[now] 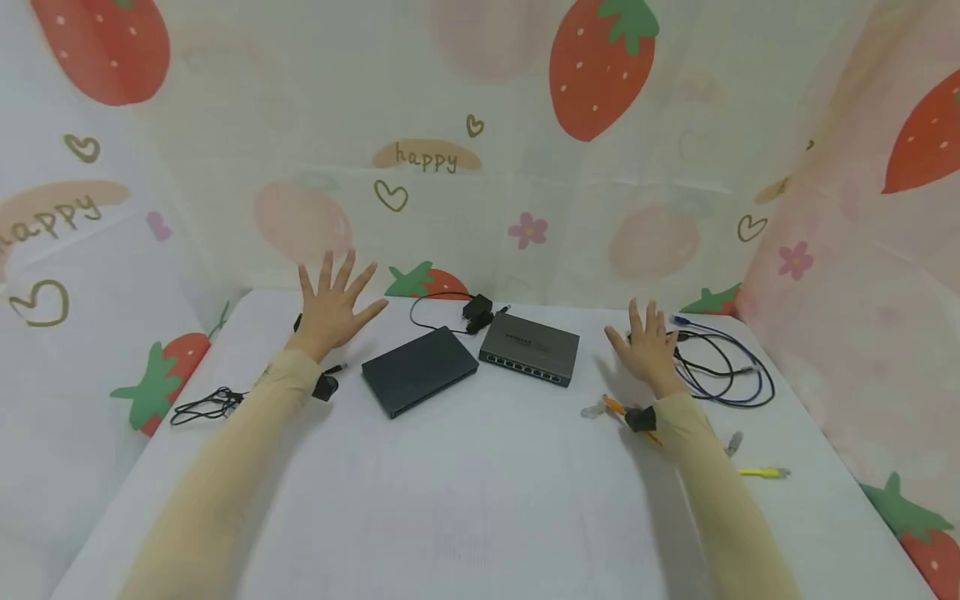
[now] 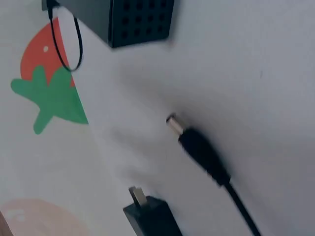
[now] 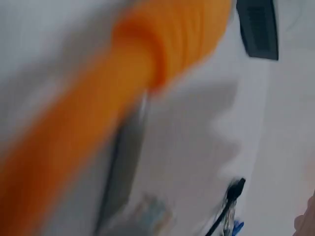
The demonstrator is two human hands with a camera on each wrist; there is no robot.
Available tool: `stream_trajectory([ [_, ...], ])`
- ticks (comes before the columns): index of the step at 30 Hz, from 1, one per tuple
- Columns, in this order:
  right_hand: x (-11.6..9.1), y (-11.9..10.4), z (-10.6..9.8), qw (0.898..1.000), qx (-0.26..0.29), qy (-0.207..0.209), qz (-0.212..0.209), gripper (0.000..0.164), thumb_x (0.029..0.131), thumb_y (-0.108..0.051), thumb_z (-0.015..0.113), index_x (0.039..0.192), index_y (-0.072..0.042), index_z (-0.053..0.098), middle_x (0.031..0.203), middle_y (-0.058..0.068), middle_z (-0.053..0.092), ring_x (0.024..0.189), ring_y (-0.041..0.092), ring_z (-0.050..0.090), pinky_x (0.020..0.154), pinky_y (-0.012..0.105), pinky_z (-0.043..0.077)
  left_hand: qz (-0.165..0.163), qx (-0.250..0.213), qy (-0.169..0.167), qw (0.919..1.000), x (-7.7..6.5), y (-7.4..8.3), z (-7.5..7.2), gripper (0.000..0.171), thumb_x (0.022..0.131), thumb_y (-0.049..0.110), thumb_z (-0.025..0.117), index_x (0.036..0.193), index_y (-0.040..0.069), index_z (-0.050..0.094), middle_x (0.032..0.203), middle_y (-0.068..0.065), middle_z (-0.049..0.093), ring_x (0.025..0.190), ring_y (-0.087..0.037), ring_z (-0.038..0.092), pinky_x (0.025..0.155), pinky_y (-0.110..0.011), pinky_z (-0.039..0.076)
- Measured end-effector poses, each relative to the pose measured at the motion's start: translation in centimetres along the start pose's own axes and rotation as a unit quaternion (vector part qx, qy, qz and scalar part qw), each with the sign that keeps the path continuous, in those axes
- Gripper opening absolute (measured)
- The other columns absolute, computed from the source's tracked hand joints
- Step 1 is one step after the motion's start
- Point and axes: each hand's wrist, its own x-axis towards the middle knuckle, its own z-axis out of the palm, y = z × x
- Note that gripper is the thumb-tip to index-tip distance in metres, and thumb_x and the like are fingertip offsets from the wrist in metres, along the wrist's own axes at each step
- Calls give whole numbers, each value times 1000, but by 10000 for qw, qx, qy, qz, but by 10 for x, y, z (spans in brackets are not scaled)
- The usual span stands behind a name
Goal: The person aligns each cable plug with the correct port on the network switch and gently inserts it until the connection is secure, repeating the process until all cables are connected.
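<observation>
Both hands are held up over the white table with nothing in them. My left hand [image 1: 328, 312] has its fingers spread wide, left of a flat black box [image 1: 420, 371]. Near it lies a black barrel plug [image 2: 202, 152], with a power adapter [image 2: 152, 216] showing a metal prong beside it in the left wrist view. Fingers extended, my right hand [image 1: 647, 350] is right of a grey Netgear network switch [image 1: 529, 346] with a row of ports facing front. An orange cable [image 3: 172, 39] crosses close to the right wrist camera; the right forearm partly hides it in the head view.
Behind the switch sits a black power adapter [image 1: 477, 310] with its cord. Black and blue cables [image 1: 727, 367] lie coiled at the back right, a yellow cable end [image 1: 763, 472] nearer. A bundled black cable [image 1: 206, 406] lies at left. Strawberry-print cloth [image 1: 450, 225] encloses the table.
</observation>
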Motion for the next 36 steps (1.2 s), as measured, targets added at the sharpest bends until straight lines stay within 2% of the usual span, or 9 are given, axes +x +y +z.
stream_trajectory([
  [6, -5, -19, 9, 9997, 207, 45, -102, 73, 96, -52, 33, 147, -2, 17, 150, 30, 3, 136, 49, 7, 105, 66, 9, -55, -343, -115, 9993, -12, 14, 8, 71, 89, 62, 39, 148, 28, 21, 156, -6, 7, 143, -29, -8, 105, -63, -11],
  [11, -10, -34, 15, 9984, 511, 93, -242, 69, 96, -46, 41, 145, -1, 24, 149, 31, 7, 133, 52, 16, 104, 65, 18, -120, -632, -305, 9975, -21, 21, 16, 72, 89, 63, 39, 147, 23, 26, 155, -11, 13, 143, -33, 0, 106, -65, -4],
  [16, -14, -44, 20, 9953, 913, 22, -319, 69, 95, -48, 43, 145, -5, 26, 151, 28, 6, 135, 49, 13, 104, 66, 18, -184, -808, -446, 9956, -30, 27, 23, 73, 88, 63, 40, 145, 17, 32, 152, -16, 20, 140, -38, 13, 105, -66, 8],
  [21, -19, -57, 26, 9906, 1292, -26, -456, 66, 94, -46, 47, 144, -6, 29, 152, 26, 6, 136, 48, 11, 103, 66, 20, -112, -826, -419, 9956, -39, 34, 26, 70, 89, 59, 45, 140, 12, 39, 147, -20, 31, 133, -41, 29, 103, -65, 22],
  [23, -22, -64, 27, 9884, 1388, 69, -607, 63, 94, -42, 50, 142, -5, 33, 151, 27, 9, 135, 49, 14, 102, 66, 22, -99, -885, -454, 9950, -45, 37, 26, 69, 88, 57, 48, 139, 11, 41, 145, -21, 34, 130, -42, 33, 101, -64, 27],
  [30, -30, -87, 35, 9818, 1439, 338, -1190, 58, 92, -35, 56, 138, -3, 40, 147, 29, 21, 133, 48, 22, 103, 64, 24, -173, -1203, -974, 9878, -59, 44, 27, 70, 88, 56, 50, 140, 10, 40, 144, -22, 35, 125, -47, 36, 95, -62, 35],
  [36, -35, -109, 40, 9770, 1462, 356, -1507, 54, 91, -34, 58, 135, -6, 45, 144, 24, 32, 132, 42, 29, 105, 58, 27, -141, -1566, -1081, 9816, -68, 47, 30, 69, 87, 52, 54, 138, 6, 42, 139, -22, 40, 120, -48, 40, 94, -60, 37],
])
